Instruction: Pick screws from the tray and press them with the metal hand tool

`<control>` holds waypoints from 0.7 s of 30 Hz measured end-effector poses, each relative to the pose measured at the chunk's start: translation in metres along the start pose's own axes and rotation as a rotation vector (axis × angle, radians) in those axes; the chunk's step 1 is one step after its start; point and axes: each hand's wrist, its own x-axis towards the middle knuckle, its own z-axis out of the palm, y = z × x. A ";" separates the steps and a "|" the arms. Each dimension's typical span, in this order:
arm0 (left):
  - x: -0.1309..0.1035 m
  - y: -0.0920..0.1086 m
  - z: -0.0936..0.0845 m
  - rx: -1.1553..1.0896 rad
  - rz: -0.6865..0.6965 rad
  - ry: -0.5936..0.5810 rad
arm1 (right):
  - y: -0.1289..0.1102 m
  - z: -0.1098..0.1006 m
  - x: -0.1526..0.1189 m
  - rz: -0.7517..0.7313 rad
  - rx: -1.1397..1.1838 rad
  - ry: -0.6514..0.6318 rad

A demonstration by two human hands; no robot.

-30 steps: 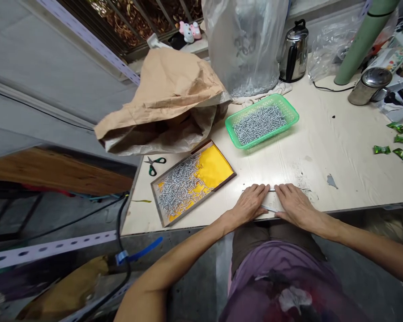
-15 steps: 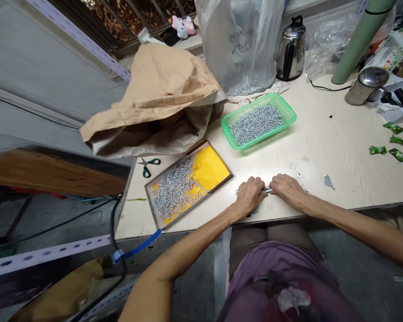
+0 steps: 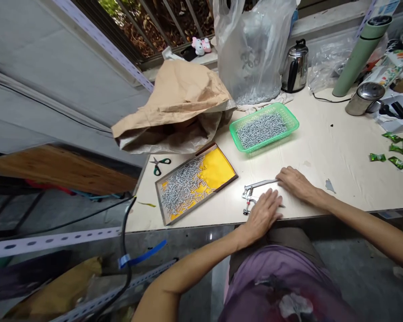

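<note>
A silver metal hand tool (image 3: pixel 250 195) with two handles, a spring and a red part lies on the table near its front edge. My right hand (image 3: pixel 293 182) has its fingers closed on the end of the tool's upper handle. My left hand (image 3: pixel 264 210) rests over the lower handle, fingers extended and side by side, covering much of it. Left of the tool is a shallow tray (image 3: pixel 218 167) with a yellow bottom and many small metal pins. Behind stands a green basket (image 3: pixel 233 134) full of similar pins.
Scissors (image 3: pixel 157 166) and a brown paper bag (image 3: pixel 188 91) lie at the left. A clear plastic bag (image 3: pixel 251 58), a steel kettle (image 3: pixel 293 67), a green flask (image 3: pixel 359 60) and a metal cup (image 3: pixel 364 98) stand behind. Green wrapped sweets (image 3: pixel 398 162) are at the right.
The tool's handles are now spread apart and its head shows. My left hand has opened and shifted right and down; my right hand has moved slightly right and up. The view has shifted.
</note>
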 end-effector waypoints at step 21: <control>-0.027 -0.066 -0.011 -0.056 -0.273 0.060 | -0.104 0.033 0.055 -0.728 0.007 -0.020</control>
